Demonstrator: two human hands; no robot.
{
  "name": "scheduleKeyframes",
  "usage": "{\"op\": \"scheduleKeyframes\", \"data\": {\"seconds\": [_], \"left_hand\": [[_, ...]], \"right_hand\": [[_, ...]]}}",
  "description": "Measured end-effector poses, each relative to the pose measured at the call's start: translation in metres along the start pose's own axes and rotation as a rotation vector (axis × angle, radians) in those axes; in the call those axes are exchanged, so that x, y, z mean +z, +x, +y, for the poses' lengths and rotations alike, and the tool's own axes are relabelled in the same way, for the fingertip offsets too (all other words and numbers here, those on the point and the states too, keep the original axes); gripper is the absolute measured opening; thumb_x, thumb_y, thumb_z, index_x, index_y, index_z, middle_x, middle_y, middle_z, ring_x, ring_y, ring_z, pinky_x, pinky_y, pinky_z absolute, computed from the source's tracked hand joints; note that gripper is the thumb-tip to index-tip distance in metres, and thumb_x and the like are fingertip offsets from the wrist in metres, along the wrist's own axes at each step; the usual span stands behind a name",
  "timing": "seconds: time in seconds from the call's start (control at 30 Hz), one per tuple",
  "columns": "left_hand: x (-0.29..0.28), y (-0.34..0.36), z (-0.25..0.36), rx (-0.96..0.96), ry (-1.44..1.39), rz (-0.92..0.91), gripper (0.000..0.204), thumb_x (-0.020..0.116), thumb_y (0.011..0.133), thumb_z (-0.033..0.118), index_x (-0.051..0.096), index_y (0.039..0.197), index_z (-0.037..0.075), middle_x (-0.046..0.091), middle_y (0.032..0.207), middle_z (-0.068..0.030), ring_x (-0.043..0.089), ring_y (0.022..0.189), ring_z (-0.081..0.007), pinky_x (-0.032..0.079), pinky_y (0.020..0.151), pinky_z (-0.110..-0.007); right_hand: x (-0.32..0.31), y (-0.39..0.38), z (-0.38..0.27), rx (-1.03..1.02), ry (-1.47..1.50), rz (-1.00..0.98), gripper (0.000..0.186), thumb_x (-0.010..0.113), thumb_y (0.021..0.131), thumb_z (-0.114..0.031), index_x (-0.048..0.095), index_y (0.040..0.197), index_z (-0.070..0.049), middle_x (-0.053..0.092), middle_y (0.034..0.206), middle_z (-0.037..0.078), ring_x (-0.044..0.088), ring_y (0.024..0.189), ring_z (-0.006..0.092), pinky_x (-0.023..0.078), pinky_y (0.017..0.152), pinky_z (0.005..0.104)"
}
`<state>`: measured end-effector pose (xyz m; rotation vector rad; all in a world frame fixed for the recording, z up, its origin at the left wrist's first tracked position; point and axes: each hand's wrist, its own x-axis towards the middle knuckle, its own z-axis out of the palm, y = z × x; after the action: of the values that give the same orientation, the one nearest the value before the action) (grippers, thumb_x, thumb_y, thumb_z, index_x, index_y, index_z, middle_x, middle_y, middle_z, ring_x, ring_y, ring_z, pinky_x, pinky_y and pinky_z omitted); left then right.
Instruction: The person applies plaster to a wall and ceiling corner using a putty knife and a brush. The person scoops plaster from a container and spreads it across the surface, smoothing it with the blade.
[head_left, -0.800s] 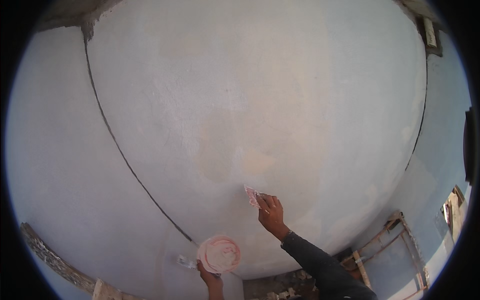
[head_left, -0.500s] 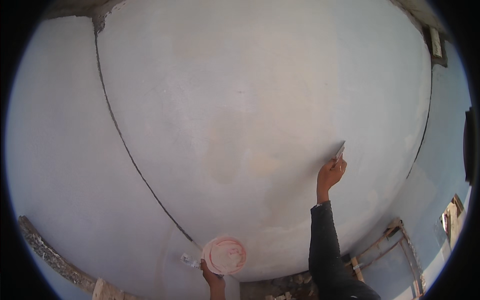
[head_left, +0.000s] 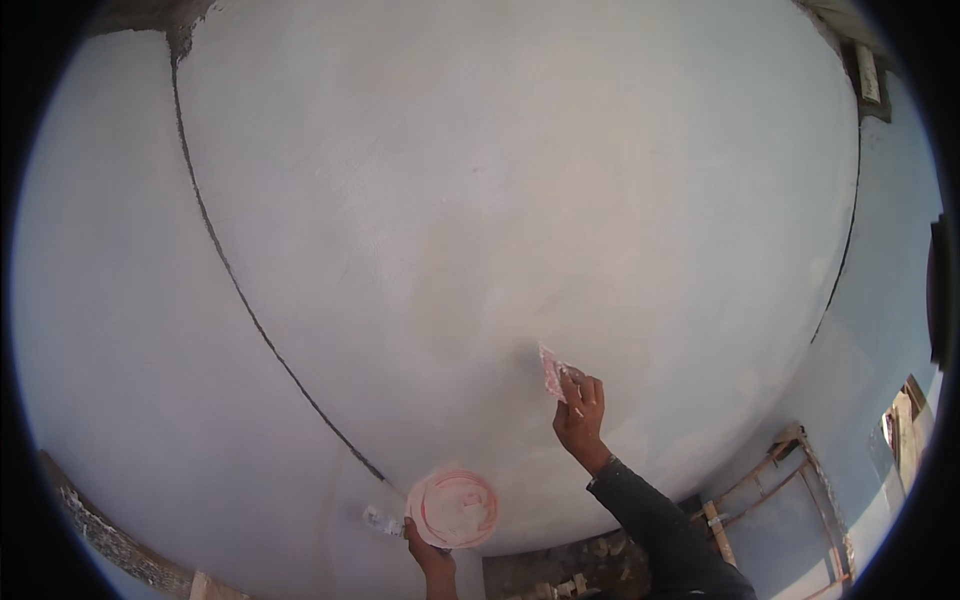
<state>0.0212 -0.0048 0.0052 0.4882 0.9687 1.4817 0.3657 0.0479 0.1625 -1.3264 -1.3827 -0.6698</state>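
Note:
My right hand (head_left: 580,415) grips a putty knife (head_left: 551,370), its blade smeared pink and white, at the pale plastered wall (head_left: 380,230), just right of a greyer patch. Low in the centre, my left hand (head_left: 430,555) holds a round container (head_left: 452,508) of pale pink and white putty from below, thumb at its rim. A second, white-smeared scraper (head_left: 382,520) sticks out to the left of the container, also by that hand. A dark jagged crack (head_left: 240,290) runs down the wall's left part toward the container.
A rough wooden plank (head_left: 110,530) lies low at the left. At the lower right stands a rusty, paint-spattered frame (head_left: 800,470), with an opening (head_left: 902,420) beyond. Rubble (head_left: 600,560) lies at the wall's foot. A short pale pipe (head_left: 868,75) sits at the upper right corner.
My right hand with the putty knife swept up and right, then came back down and left, the blade now tilted leftward. My left hand and container shifted slightly right.

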Motion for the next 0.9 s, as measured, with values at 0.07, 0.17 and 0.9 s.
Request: {"op": "scheduleKeyframes", "data": {"seconds": [0.07, 0.17, 0.9], "left_hand": [[-0.001, 0.002, -0.003, 0.007, -0.006, -0.061, 0.074, 0.048, 0.104, 0.065, 0.049, 0.154, 0.01, 0.06, 0.15, -0.01, 0.06, 0.135, -0.0295, 0.051, 0.108, -0.043], [0.006, 0.006, -0.008, 0.02, 0.013, -0.06, 0.074, 0.047, 0.104, 0.064, 0.048, 0.155, 0.01, 0.059, 0.152, -0.0107, 0.059, 0.137, -0.0307, 0.049, 0.111, -0.045], [0.014, -0.009, 0.006, 0.059, -0.004, -0.035, 0.069, 0.054, 0.105, 0.056, 0.051, 0.15, 0.005, 0.061, 0.146, -0.0135, 0.061, 0.132, -0.0302, 0.051, 0.109, -0.045]], "right_hand": [[-0.032, 0.038, 0.068, 0.24, -0.146, 0.489, 0.034, 0.059, 0.101, 0.003, 0.063, 0.134, 0.004, 0.064, 0.129, 0.022, 0.06, 0.116, 0.0412, 0.052, 0.094, 0.0497], [-0.085, 0.077, 0.177, 0.621, -0.069, 0.759, 0.032, 0.055, 0.108, -0.008, 0.06, 0.134, 0.009, 0.063, 0.129, 0.022, 0.062, 0.111, 0.0391, 0.053, 0.092, 0.0472], [-0.082, 0.145, 0.144, 0.573, -0.076, 0.772, 0.033, 0.052, 0.111, -0.016, 0.062, 0.134, 0.007, 0.062, 0.122, 0.018, 0.063, 0.106, 0.0325, 0.052, 0.091, 0.042]]}}
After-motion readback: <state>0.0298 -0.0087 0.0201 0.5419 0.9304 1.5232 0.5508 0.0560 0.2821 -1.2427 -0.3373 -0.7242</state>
